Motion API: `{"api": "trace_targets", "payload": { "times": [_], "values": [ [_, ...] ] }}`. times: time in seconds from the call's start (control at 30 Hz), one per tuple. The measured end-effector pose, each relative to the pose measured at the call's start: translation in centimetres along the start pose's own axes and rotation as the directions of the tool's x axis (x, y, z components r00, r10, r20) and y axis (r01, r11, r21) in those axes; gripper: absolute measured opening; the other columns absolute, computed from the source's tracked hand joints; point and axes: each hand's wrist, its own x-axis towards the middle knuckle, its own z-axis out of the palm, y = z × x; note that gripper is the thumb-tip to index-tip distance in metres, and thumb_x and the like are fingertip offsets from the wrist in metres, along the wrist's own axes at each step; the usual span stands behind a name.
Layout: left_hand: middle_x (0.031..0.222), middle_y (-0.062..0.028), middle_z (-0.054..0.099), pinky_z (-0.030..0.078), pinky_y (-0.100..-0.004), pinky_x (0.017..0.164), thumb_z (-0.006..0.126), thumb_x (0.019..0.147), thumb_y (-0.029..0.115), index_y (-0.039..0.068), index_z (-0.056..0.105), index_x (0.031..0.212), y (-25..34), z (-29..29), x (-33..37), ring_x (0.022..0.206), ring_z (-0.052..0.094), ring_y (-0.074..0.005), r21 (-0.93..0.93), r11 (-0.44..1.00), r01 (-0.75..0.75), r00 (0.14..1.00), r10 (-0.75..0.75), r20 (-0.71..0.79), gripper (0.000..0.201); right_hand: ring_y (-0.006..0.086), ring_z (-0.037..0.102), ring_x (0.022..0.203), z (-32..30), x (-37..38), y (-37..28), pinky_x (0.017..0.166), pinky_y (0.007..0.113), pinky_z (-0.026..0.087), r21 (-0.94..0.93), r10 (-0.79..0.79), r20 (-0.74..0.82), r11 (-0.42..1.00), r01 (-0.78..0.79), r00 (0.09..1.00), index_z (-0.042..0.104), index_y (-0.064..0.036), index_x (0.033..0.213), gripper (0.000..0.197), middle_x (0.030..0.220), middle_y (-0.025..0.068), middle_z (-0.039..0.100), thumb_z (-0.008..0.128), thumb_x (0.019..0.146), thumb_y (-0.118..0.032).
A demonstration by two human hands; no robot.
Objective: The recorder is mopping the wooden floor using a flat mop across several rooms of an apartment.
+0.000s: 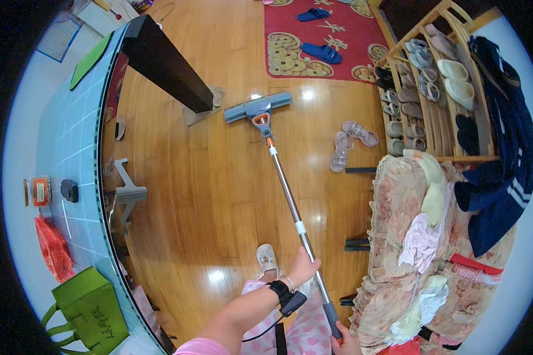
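A sponge mop stretches away from me across the wooden floor. Its grey, wide head [243, 110] rests on the boards near a dark table leg, and an orange and grey joint links it to the silver pole [285, 188]. My left hand [304, 268] is wrapped round the pole below a white collar, with a black strap and a small device on that wrist. Lower down, at the bottom edge, my right hand [346, 343] grips the dark grey handle end [330, 313]; part of this hand is cut off by the frame.
A blue-tiled table [77, 142] on the left carries a green bag [95, 310] and a red plastic bag [53, 248]. Pink sandals [352, 144] lie right of the mop. Beyond are a red mat [290, 35] with blue slippers, a shoe rack [441, 127] and a cloth-covered bench [391, 236].
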Motion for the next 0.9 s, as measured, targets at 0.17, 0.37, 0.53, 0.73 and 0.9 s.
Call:
{"api": "trace_targets", "payload": {
  "times": [0.17, 0.37, 0.53, 0.73, 0.9],
  "values": [
    [0.078, -0.0225, 0.057, 0.047, -0.0431, 0.061, 0.059, 0.080, 0.025, -0.004, 0.037, 0.096, 4.5, -2.7, 6.3, 0.072, 0.060, -0.0368, -0.212, 0.970, -0.116, 0.992, 0.101, -0.081, 0.040, 0.0360, 0.062, 0.080, -5.7, 3.8, -3.5, 0.070, 0.038, 0.051, -0.138, -0.233, -0.159, 0.968, 0.212, 0.960, 0.049, -0.0086, 0.128, 0.044, 0.097, 0.0234, 0.062, 0.056, 0.085, -0.004],
    [0.085, -0.0246, 0.055, 0.047, -0.0440, 0.066, 0.061, 0.079, 0.028, -0.007, 0.035, 0.104, 11.2, -5.6, 12.9, 0.078, 0.059, -0.0385, -0.264, 0.954, -0.142, 0.985, 0.110, -0.133, 0.049, 0.0227, 0.065, 0.070, -13.4, 10.1, -8.9, 0.064, 0.035, 0.052, -0.103, -0.290, -0.098, 0.954, 0.280, 0.952, 0.051, -0.0088, 0.126, 0.041, 0.084, 0.0175, 0.065, 0.055, 0.086, -0.002],
    [0.087, -0.0267, 0.056, 0.047, -0.0432, 0.069, 0.060, 0.079, 0.028, -0.011, 0.033, 0.108, 18.1, -9.4, 17.3, 0.080, 0.060, -0.0399, -0.265, 0.964, -0.011, 0.998, -0.006, -0.062, 0.055, 0.0283, 0.066, 0.079, -20.4, 14.6, -13.9, 0.068, 0.034, 0.052, -0.135, -0.172, -0.048, 0.977, 0.165, 0.984, 0.050, -0.0084, 0.126, 0.042, 0.092, 0.0189, 0.065, 0.056, 0.086, -0.003],
    [0.082, -0.0273, 0.057, 0.048, -0.0449, 0.067, 0.058, 0.079, 0.026, -0.010, 0.034, 0.106, 25.9, -13.7, 20.6, 0.075, 0.061, -0.0409, -0.236, 0.970, 0.055, 0.997, -0.065, -0.037, 0.050, 0.0290, 0.064, 0.073, -27.8, 18.4, -19.9, 0.065, 0.034, 0.050, -0.251, -0.139, 0.009, 0.958, 0.137, 0.990, 0.049, -0.0092, 0.127, 0.044, 0.088, 0.0203, 0.064, 0.061, 0.085, -0.008],
    [0.077, -0.0238, 0.057, 0.048, -0.0459, 0.063, 0.059, 0.079, 0.024, -0.007, 0.039, 0.099, 27.6, -21.9, 28.1, 0.073, 0.060, -0.0390, -0.263, 0.960, 0.099, 0.988, -0.127, -0.091, 0.042, 0.0276, 0.061, 0.069, -27.9, 24.9, -29.0, 0.063, 0.037, 0.048, -0.144, -0.361, 0.009, 0.923, 0.358, 0.933, 0.045, -0.0076, 0.127, 0.042, 0.083, 0.0173, 0.063, 0.059, 0.087, -0.009]
  ]
}}
